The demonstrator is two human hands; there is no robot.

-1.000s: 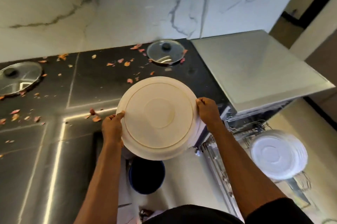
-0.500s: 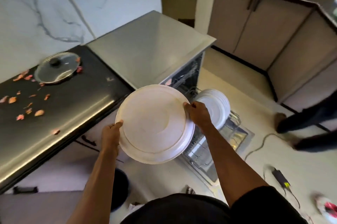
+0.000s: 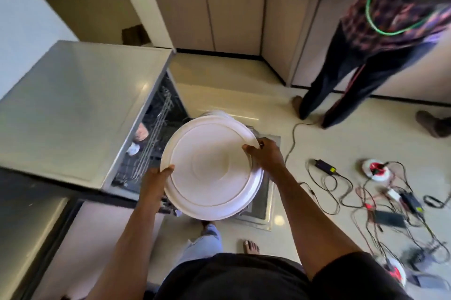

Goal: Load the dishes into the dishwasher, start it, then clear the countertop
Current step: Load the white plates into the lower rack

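Note:
I hold a stack of large white plates [image 3: 210,168] upside down with both hands, above the open dishwasher. My left hand [image 3: 156,177] grips the stack's near left rim and my right hand [image 3: 264,153] grips its right rim. The dishwasher [image 3: 80,109] has a flat silver top, and its wire rack [image 3: 156,133] shows in the dark opening to the left of the plates. The lowered door [image 3: 264,204] lies under the stack. More white plates [image 3: 214,113] peek out behind the stack's far edge; the lower rack is mostly hidden.
Another person [image 3: 380,38] stands at the far right by beige cabinets [image 3: 219,7]. Cables, chargers and small devices [image 3: 380,185] litter the floor on the right. The dark countertop [image 3: 26,202] runs along the left. My bare foot [image 3: 251,247] is on the tiled floor.
I have turned right, away from the countertop, carrying the plate stack over the open dishwasher door. The stack now covers the plates in the lower rack.

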